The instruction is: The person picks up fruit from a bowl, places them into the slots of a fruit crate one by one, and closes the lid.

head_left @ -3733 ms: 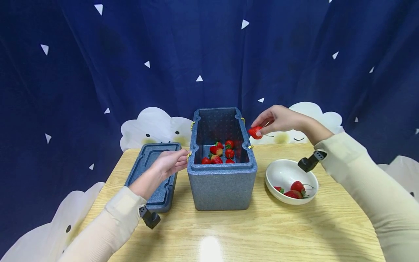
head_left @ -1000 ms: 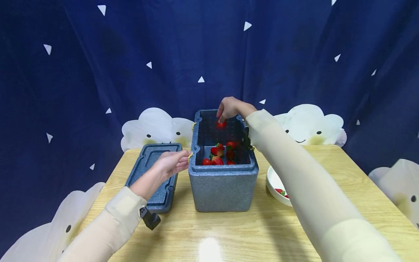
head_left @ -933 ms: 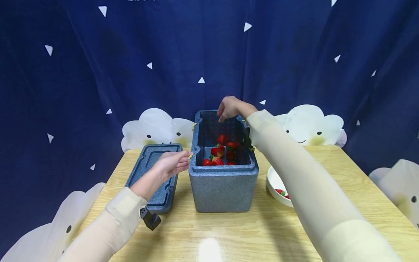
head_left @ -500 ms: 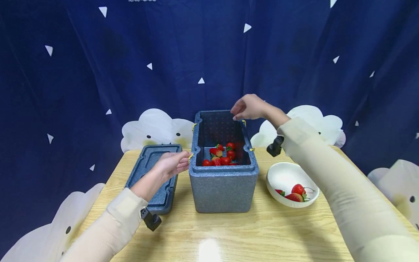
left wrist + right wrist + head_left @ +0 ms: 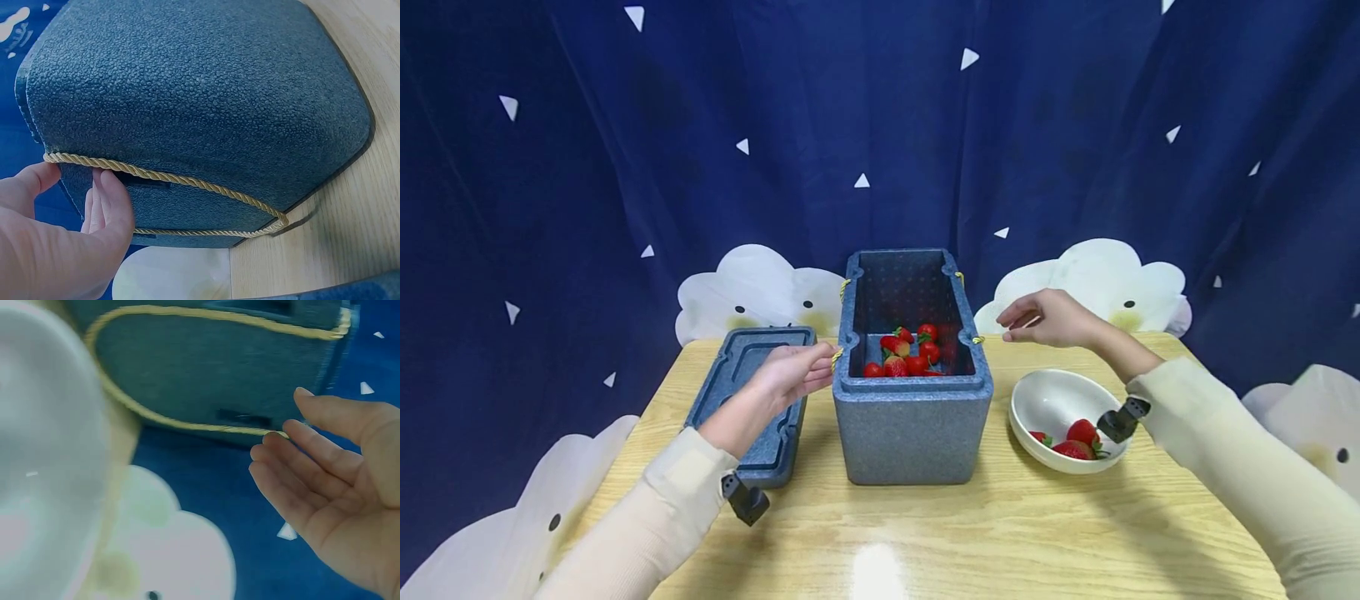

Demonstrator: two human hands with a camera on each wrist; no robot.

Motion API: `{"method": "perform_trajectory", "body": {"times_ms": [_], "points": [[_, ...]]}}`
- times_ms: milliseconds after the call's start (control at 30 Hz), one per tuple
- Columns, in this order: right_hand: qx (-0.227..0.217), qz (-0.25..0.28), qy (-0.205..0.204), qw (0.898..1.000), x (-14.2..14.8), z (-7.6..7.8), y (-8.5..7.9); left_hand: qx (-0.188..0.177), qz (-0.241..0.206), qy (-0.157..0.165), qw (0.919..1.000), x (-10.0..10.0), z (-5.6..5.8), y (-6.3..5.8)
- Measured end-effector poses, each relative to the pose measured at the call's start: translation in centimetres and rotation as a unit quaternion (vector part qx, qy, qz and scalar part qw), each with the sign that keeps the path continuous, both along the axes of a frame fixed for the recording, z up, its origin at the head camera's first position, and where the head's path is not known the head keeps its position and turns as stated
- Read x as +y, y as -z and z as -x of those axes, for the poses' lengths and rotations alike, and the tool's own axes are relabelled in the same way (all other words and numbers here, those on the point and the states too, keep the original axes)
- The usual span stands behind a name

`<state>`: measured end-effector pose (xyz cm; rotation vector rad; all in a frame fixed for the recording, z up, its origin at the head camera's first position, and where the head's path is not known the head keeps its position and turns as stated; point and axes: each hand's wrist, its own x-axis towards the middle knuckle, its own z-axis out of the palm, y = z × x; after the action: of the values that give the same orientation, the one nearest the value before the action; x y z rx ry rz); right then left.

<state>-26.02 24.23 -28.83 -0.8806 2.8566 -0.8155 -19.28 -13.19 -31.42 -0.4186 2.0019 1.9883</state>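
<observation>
A tall blue-grey foam box (image 5: 913, 437) stands uncovered on the table, yellow rope looped along its sides. Several red strawberries (image 5: 895, 367) lie on its floor. My left hand (image 5: 790, 377) touches the box's left side near the rim; in the left wrist view its thumb and fingertips rest by the rope (image 5: 200, 182). Over the table to the right, my right hand (image 5: 1051, 320) hangs with loose fingers and holds nothing. Below it a white bowl (image 5: 1045, 392) carries a few red strawberries (image 5: 1075, 450). The right wrist view shows the right palm beyond the bowl.
Left of the box lies a blue-grey lid (image 5: 760, 442), partly covered by my left forearm. A dark blue curtain (image 5: 880, 125) with white triangles and cloud shapes hangs behind the wooden table (image 5: 820, 533).
My right hand let a strawberry drop into the box, then moved right and down to above the bowl. My left hand has stayed at the box's side.
</observation>
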Motion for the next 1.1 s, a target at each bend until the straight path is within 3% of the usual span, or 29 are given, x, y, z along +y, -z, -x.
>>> {"method": "perform_trajectory", "body": {"times_ms": [233,433,767,1100], "points": [[-0.046,-0.017,0.005,0.999,2.4,-1.3,4.3,0.001,-0.011,0.008,0.9999,0.2,0.0,0.1],[-0.089,-0.036,0.010,0.995,3.3,-2.1,6.7,-0.005,0.000,0.001,1.0000,0.2,0.1,0.0],[-0.123,-0.083,-0.009,0.989,3.3,-3.4,9.2,0.000,-0.004,0.003,1.0000,-0.1,0.0,-0.1],[-0.208,-0.088,-0.002,0.974,3.4,-4.3,9.7,-0.001,-0.009,-0.003,1.0000,0.0,0.0,-0.1]]}}
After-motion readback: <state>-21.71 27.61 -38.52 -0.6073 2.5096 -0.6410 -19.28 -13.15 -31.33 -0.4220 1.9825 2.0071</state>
